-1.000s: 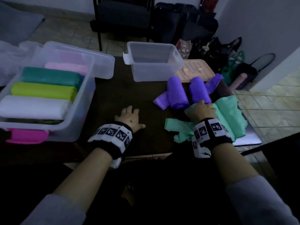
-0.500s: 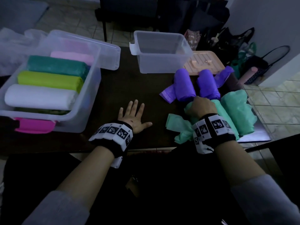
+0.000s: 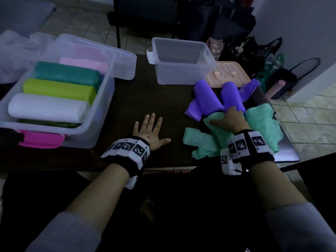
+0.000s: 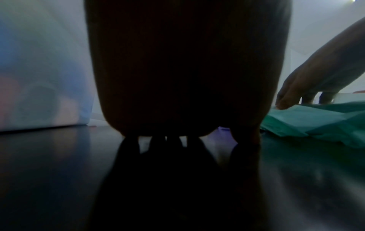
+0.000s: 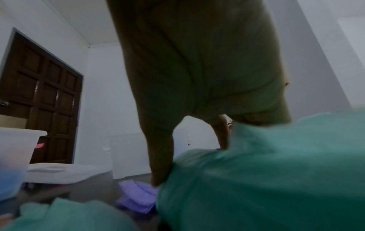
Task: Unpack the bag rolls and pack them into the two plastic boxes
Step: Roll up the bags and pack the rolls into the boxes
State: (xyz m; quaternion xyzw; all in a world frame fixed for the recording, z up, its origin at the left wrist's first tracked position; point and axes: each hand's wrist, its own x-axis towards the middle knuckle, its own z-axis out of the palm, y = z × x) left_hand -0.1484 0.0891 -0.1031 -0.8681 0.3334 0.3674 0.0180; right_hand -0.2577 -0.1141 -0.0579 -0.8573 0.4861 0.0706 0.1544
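My left hand [image 3: 149, 129] lies flat on the dark table [image 3: 127, 106], fingers straight and spread, holding nothing. My right hand [image 3: 227, 119] grips a mint-green bag roll [image 3: 218, 135], thumb and fingers curled round its far end; in the right wrist view the green roll [image 5: 247, 179] fills the lower frame. A second green roll [image 3: 263, 124] lies to its right. Two purple rolls [image 3: 207, 99] lie just beyond. The left clear box [image 3: 101, 113] holds white, yellow-green, teal and pink rolls. The far clear box [image 3: 181, 70] stands with nothing visible in it.
A clear lid [image 3: 125, 64] leans behind the left box. A peach lid [image 3: 227, 73] lies right of the far box. Bags and a chair stand on the floor beyond the table. The table's right edge runs close by the green rolls.
My left hand's fingers have straightened and spread flat on the table. My right hand has kept hold of the green roll and shifted slightly toward the purple rolls.
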